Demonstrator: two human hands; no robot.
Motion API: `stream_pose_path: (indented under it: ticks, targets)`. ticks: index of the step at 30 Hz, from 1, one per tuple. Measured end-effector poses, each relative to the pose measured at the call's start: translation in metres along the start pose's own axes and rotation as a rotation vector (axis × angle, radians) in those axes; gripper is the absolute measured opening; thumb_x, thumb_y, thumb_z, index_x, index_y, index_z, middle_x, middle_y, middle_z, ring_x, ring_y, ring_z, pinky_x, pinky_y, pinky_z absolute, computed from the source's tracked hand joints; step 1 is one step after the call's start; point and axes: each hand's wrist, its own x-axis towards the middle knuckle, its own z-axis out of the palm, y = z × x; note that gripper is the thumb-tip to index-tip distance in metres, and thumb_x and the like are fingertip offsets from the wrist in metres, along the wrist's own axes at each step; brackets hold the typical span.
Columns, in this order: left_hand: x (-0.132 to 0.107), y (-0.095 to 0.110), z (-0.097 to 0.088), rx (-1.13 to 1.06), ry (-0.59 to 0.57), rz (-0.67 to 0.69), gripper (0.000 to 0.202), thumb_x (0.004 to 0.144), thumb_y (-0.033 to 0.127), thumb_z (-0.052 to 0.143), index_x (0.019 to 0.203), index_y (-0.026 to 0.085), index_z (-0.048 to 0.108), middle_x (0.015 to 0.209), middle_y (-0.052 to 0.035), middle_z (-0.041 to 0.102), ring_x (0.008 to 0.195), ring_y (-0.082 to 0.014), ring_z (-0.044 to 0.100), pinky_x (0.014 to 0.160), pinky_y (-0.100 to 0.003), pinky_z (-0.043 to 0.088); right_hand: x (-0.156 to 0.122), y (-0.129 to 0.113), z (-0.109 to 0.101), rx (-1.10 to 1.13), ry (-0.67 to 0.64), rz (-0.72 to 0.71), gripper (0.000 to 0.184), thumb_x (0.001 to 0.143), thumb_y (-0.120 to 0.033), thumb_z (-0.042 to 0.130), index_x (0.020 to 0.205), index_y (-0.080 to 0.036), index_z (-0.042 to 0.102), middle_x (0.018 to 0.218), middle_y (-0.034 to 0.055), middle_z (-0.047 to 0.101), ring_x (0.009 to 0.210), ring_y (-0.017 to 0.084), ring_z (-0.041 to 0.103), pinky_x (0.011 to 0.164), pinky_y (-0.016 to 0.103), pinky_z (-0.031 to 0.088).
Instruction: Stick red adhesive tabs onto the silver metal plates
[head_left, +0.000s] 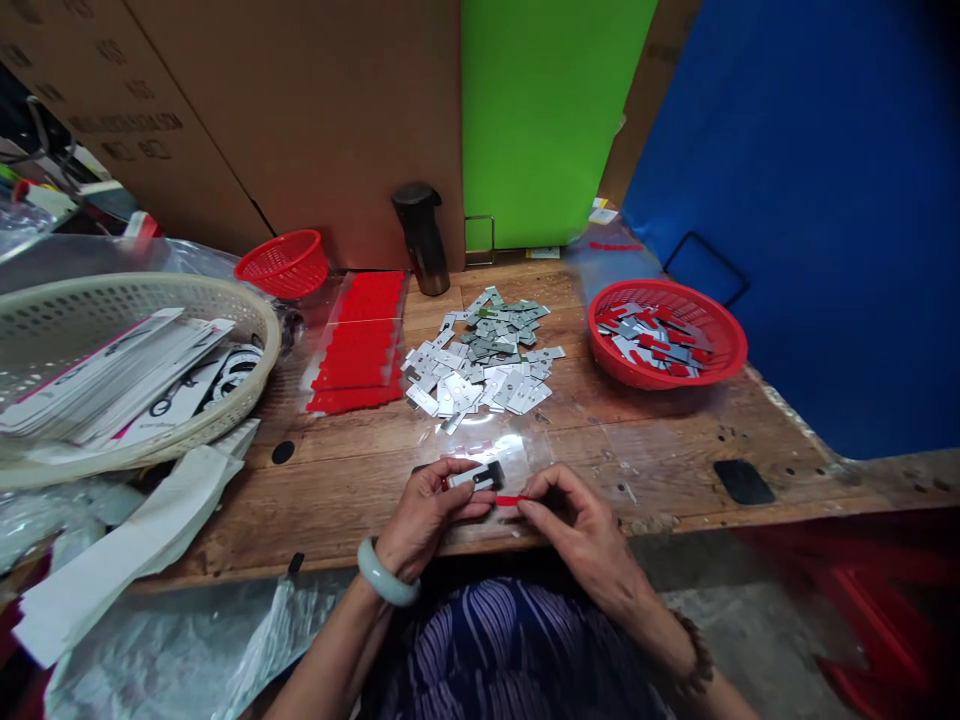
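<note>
Near the table's front edge, my left hand (439, 505) grips a small flat metal plate (475, 478) with a dark end, thumb on top and fingers beneath. Beside it, my right hand (574, 515) pinches a thin red strip (511, 500) between thumb and forefinger, its left end close to the left fingers. Whether strip and plate touch, I cannot tell. Beyond both hands lies a loose pile of metal plates (480, 365). Left of that pile are stacked sheets of red pieces (356, 350).
To the right, a red basket (667, 380) holds plates with red parts. A cream basket (270, 335) with printed cards stands left, a small red basket (281, 265) behind it. A dark bottle (424, 245) stands at the back against cardboard (315, 120). A blue panel (810, 220) borders the right.
</note>
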Motion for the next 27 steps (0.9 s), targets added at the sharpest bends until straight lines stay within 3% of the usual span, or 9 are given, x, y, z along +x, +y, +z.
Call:
stream_pose_path:
  ticks: [7,12,27]
  targets:
    - [-0.02,0.002,0.005,-0.012,-0.097,-0.119,0.023,0.075,0.007,0.063,0.097,0.009,0.058,0.08,-0.0132,0.073,0.069,-0.0159,0.07,0.07,-0.022,0.055,0.006,-0.004,0.002,-0.082,0.021,-0.116,0.008,0.081,-0.02,0.053,0.073,-0.019,0.051,0.071,-0.0015,0.054,0.068,0.013,0.051,0.065,0.025,0.04]
    - [-0.022,0.001,0.008,-0.005,-0.112,-0.107,0.023,0.073,0.008,0.065,0.096,0.009,0.06,0.082,-0.0125,0.072,0.07,-0.0166,0.07,0.068,-0.022,0.055,0.003,-0.009,0.003,-0.087,-0.031,-0.082,0.009,0.082,-0.017,0.05,0.074,-0.019,0.051,0.068,-0.0031,0.053,0.064,0.011,0.048,0.06,0.023,0.038]
    - [-0.021,0.001,0.011,0.06,-0.101,-0.124,0.022,0.077,0.007,0.061,0.098,0.008,0.057,0.078,-0.0129,0.072,0.069,-0.0155,0.07,0.067,-0.021,0.055,0.0,-0.008,0.005,-0.098,-0.023,-0.051,0.011,0.081,-0.013,0.049,0.073,-0.018,0.05,0.068,-0.0035,0.051,0.064,0.01,0.047,0.061,0.022,0.037]
